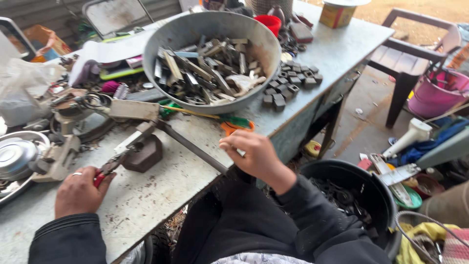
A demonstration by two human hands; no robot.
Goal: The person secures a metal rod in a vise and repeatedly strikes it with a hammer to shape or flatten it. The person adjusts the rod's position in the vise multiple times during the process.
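Pliers point(110, 166) with red handles lie low on the worn metal workbench point(161, 195), jaws nipping something small on a hand press point(129, 142) with a dark block base. The left hand point(80, 191) is clenched round the handles; the right hand point(254, 155) grasps the press's long dark lever point(195, 149) near the bench edge. A steady squeeze on the pliers and a smooth, even pull on the lever would seem to suit this step. Behind stands a big grey bowl point(264, 44) of metal strips, with small dark blocks point(288, 83) beside it.
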